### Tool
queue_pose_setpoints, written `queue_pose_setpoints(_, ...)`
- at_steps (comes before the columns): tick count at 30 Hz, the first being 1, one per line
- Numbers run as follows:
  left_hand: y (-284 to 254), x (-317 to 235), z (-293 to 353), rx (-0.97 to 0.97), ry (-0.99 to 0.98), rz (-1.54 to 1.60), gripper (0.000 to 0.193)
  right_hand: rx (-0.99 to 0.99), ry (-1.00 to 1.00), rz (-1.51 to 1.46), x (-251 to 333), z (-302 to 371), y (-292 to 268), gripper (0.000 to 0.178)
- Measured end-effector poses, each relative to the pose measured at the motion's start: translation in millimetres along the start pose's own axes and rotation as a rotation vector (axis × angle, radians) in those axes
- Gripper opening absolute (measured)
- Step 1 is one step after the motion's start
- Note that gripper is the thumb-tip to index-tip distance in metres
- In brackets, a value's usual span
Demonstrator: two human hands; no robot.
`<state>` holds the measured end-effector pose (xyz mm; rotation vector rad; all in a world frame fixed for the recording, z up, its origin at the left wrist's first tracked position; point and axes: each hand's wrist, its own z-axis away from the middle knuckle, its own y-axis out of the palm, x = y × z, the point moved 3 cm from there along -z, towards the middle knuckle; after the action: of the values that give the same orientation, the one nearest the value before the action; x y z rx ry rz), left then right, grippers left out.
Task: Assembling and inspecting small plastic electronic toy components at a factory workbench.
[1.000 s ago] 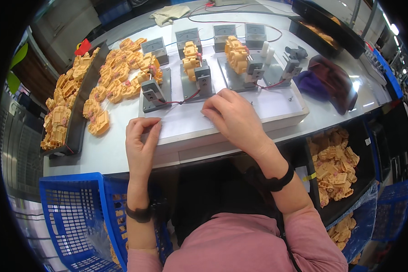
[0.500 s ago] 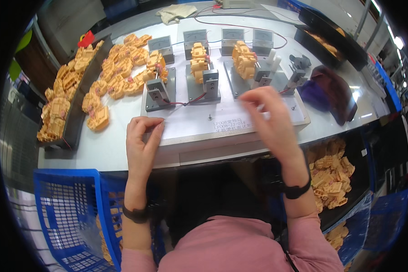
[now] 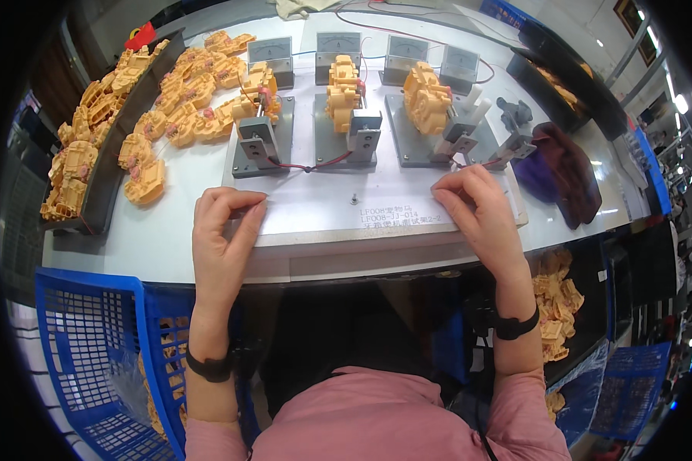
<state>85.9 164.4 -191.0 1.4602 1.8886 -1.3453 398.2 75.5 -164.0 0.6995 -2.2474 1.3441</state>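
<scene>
My left hand [image 3: 224, 230] rests at the front left of a white board [image 3: 315, 219], loosely curled and holding nothing, thumb apart from the fingers. At the board's front right, my right hand [image 3: 486, 219] is curled the same way, also bare of any object. Beyond the hands stand three grey metal fixtures, bearing a left yellow plastic gearbox [image 3: 260, 84], a middle gearbox [image 3: 344, 96] and a right gearbox [image 3: 426, 100]. Nearest my right fingertips is the metal bracket [image 3: 460, 144] of the right fixture. A short upright screw [image 3: 354, 199] sits between my hands.
Several dial meters [image 3: 338, 50] line the back. Loose yellow gearboxes [image 3: 181, 115] lie left, beside a full black tray [image 3: 104, 161]. A dark cloth [image 3: 565, 173] and another black tray [image 3: 550, 88] are right. A blue basket [image 3: 92, 288] stands below left; a black bin [image 3: 592, 307] is below right.
My right hand has drawn back from the right fixture and come down to the board's front right. My left hand stays at the front left. The whole view has shifted slightly.
</scene>
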Motion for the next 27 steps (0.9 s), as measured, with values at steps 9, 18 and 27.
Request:
queue_pose_setpoints(9,-1.0,-0.4,0.5,0.016,-0.007,-0.025,0.011,0.007,-0.031,0.004,-3.6,2.2,-1.1,0.005)
queue_pose_setpoints(18,-1.2,-1.9,0.8,0.013,-0.007,-0.023,0.009,-0.02,-0.111,0.049,-4.8,4.3,-0.5,0.008)
queue_pose_setpoints(27,-1.4,0.4,0.7,0.014,0.001,-0.016,0.009,-0.046,-0.059,0.02,-0.1,6.2,-0.3,0.008)
